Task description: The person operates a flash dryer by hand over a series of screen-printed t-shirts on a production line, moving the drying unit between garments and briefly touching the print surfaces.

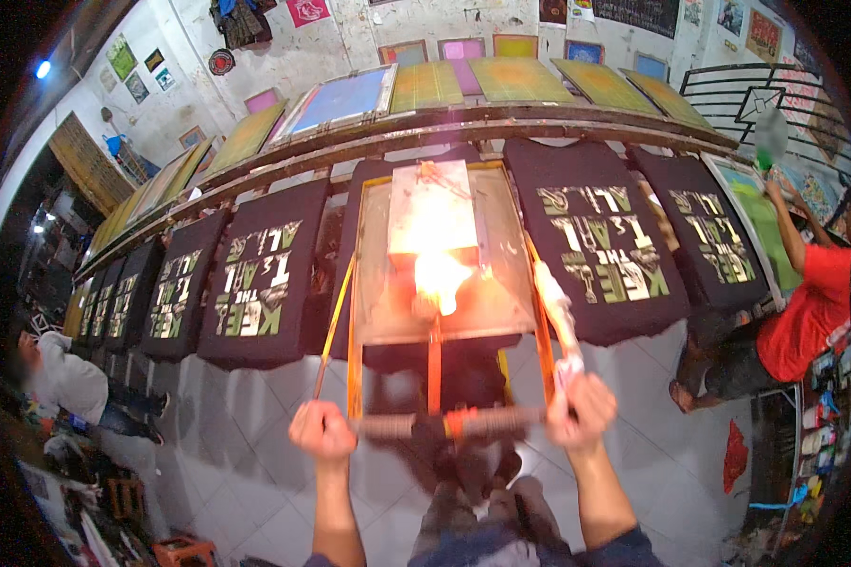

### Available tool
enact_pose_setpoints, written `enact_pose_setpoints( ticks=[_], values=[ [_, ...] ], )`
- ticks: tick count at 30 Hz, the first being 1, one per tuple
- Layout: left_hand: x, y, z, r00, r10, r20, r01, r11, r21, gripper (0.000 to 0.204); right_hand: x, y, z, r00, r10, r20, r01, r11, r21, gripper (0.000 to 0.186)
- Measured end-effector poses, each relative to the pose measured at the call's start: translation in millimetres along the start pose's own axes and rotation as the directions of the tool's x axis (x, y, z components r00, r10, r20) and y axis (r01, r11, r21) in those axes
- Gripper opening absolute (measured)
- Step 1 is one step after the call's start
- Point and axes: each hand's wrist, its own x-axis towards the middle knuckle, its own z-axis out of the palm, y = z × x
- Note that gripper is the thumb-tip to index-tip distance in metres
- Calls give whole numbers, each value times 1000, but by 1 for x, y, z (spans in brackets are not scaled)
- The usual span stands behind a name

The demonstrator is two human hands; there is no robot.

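Observation:
My left hand (323, 430) is closed around the left end of a horizontal handlebar (392, 425). At its right end my right hand (581, 413) is likewise closed in a fist. Orange bars (434, 369) run from the handlebar to a flat rectangular heater frame (373, 307), and a pale wrapped hose (556, 307) runs along its right side to my right hand. A bright orange glow (442, 283) burns on the heater, below a pale metal box (432, 180). Beneath the frame lies a black T-shirt (342, 250), mostly covered.
Printed black T-shirts lie along the bench, one (265, 265) left of the heater and another (600, 246) right. Behind them, several screen frames (518, 79) lean on a rail. A person in red (808, 302) stands right; another in grey-white (71, 378) stands left.

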Motion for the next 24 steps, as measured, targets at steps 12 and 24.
enact_pose_setpoints(
  ticks=[12,24],
  values=[
    [-23,12,-35,959,-271,83,277,958,-74,7,-15,-45,-19,964,246,95,-246,969,-19,15],
    [-12,14,-21,997,-71,42,74,996,-54,5,-28,-21,-23,998,54,44,-52,998,-46,18]
  ],
)
